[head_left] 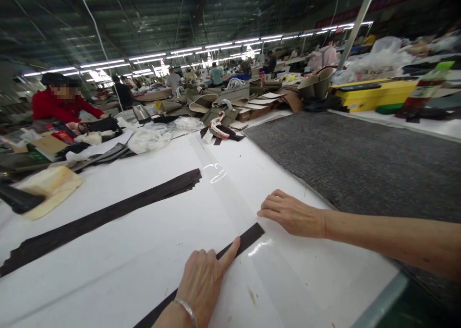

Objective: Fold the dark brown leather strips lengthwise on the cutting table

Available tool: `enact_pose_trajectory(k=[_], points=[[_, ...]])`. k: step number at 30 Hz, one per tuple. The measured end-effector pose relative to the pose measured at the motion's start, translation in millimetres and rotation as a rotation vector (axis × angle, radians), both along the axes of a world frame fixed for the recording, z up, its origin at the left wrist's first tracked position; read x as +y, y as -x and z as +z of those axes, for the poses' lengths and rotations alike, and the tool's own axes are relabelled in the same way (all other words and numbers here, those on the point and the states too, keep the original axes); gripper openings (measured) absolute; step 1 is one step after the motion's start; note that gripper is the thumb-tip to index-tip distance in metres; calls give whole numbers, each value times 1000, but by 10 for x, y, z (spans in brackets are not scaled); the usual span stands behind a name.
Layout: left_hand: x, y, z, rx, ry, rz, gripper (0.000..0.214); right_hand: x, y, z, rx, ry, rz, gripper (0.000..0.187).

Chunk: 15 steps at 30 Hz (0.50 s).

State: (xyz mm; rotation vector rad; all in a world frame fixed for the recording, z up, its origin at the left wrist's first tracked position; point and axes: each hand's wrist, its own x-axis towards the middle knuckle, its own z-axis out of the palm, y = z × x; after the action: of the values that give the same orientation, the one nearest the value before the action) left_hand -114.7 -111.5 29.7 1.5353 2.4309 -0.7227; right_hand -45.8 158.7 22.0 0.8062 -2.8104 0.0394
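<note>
1. Bundle of dark brown strips (118, 212) is lying off left.
2. Left hand (201, 277) is pressing one dark brown strip (251, 237) with an outstretched finger; can't tell if the tucked ones are gripping.
3. Strip's running diagonally, lower left to upper right.
4. Right hand (293, 215) is sitting just beyond its end, fingers curling; can't tell if pinching.

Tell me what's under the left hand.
A dark strip on the white tabletop shows either side of the left hand; whatever the hand itself covers cannot be seen.

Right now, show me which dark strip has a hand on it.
The nearer strip, under the left hand; the farther, layered strips lie untouched.
</note>
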Motion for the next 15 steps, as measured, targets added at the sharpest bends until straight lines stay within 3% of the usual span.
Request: enact_pose_trajectory(k=[2, 5, 9, 12, 15], points=[[-13, -8, -11, 8, -20, 4, 87, -138, -2, 15, 1, 65, -59, 40], [-67, -10, -53, 18, -93, -18, 84, -451, 4, 42, -39, 77, -29, 48], [-204, -18, -150, 39, -211, -68, 73, -803, 23, 14, -50, 32, 0, 44], [-322, -32, -227, 86, -304, -117, 60, -825, -8, -76, -61, -14, 14, 43], [-416, -49, -275, 125, -381, -154, 55, -632, -92, -148, -53, -68, 1, 47]])
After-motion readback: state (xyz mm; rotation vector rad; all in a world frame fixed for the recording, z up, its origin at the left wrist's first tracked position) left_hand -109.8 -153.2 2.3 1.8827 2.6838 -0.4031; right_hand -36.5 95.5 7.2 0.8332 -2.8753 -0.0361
